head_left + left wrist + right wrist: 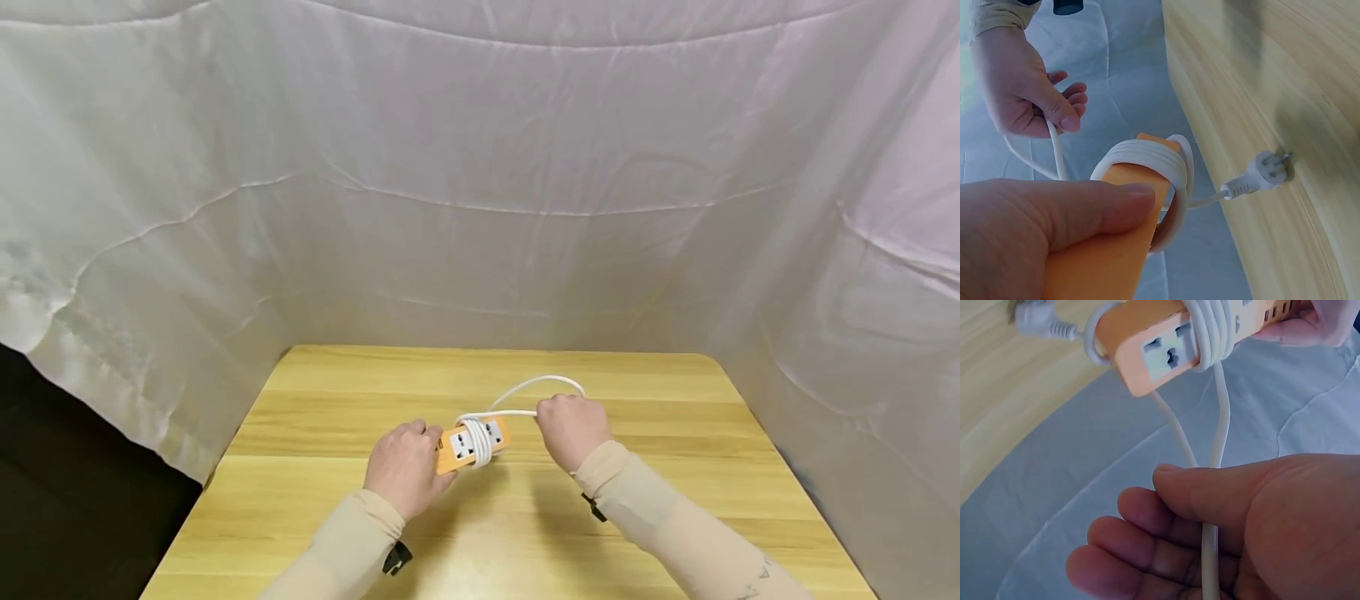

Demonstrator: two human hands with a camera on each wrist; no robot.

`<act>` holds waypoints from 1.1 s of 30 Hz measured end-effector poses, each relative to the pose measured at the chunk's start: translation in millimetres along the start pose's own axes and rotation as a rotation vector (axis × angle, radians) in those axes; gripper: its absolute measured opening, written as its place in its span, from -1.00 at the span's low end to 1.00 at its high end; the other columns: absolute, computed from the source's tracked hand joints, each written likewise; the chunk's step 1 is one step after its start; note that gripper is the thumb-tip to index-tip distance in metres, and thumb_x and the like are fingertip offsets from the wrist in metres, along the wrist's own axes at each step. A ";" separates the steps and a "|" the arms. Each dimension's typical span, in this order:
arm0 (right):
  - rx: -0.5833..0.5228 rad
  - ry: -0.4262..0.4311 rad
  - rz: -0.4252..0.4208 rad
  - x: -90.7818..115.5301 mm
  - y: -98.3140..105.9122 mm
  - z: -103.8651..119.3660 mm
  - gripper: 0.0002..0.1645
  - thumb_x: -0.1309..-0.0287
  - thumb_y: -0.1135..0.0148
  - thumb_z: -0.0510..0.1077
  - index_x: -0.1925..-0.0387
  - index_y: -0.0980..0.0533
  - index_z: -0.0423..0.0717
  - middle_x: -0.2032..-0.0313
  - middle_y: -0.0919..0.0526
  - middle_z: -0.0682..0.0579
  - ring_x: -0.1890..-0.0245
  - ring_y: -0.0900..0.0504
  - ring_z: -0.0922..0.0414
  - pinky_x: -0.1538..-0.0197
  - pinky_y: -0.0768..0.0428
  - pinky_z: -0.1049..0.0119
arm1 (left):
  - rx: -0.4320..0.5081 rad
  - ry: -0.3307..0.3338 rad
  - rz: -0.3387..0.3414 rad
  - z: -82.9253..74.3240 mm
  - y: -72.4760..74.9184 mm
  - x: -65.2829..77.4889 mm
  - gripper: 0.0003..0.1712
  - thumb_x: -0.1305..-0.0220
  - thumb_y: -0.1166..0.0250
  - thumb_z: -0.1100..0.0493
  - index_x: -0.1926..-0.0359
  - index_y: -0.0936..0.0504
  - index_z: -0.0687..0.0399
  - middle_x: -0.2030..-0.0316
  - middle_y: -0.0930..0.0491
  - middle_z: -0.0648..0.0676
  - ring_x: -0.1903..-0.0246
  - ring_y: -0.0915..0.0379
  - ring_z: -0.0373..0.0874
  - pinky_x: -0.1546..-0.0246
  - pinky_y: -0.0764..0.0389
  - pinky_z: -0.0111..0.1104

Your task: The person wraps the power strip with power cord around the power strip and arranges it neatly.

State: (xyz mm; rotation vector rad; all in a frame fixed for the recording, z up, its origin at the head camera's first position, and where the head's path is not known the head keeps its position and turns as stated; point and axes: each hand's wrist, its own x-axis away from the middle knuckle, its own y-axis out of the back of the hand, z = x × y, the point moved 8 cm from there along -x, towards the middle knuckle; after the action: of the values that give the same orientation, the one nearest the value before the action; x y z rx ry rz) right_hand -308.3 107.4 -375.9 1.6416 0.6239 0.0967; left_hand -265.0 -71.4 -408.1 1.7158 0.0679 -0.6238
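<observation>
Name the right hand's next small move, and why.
Probably wind the white cord one more turn around the orange power strip: the right hand holds a loose loop, several turns wrap the strip, and the left hand grips its end.

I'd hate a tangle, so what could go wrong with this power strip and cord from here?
If the right hand lets go, the white cord looped round the power strip might loosen. The plug sticks out from the bundle, so it could snag or knock the table.
</observation>
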 end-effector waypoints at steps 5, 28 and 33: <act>0.013 -0.002 0.032 0.1 2.1 -7.3 -0.61 -0.12 -0.35 0.04 0.67 -0.54 -0.08 0.80 -0.38 0.07 0.82 -0.31 0.21 0.81 -0.37 0.23 | -0.011 0.011 0.016 1.9 1.0 1.7 -0.36 0.28 -0.57 -0.18 0.22 -0.71 0.18 0.47 -0.59 0.04 0.54 -0.47 -0.15 0.51 -0.53 -0.32; -0.022 0.221 -0.176 31.9 34.6 34.4 -0.49 -0.16 -0.29 0.13 0.73 -0.31 0.07 0.80 -0.16 0.21 0.81 -0.07 0.28 0.83 -0.05 0.38 | 0.027 0.127 0.011 30.8 -11.5 -11.0 -0.45 0.22 -0.54 -0.14 0.31 -0.68 0.21 0.56 -0.53 0.04 0.64 -0.39 -0.14 0.65 -0.43 -0.31; -0.043 0.274 -0.241 44.0 43.8 47.0 -0.53 -0.15 -0.28 0.14 0.71 -0.34 0.08 0.80 -0.16 0.24 0.83 -0.05 0.32 0.82 0.00 0.39 | 0.048 0.135 0.036 31.3 -14.8 -11.8 -0.42 0.22 -0.54 -0.18 0.29 -0.69 0.19 0.57 -0.52 0.01 0.65 -0.38 -0.17 0.65 -0.41 -0.33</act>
State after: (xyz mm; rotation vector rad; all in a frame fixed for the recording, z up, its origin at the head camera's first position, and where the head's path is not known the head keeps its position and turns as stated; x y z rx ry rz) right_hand -236.9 83.4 -356.1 1.5113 1.0179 0.1592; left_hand -292.1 -93.2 -419.6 1.8002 0.1180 -0.4857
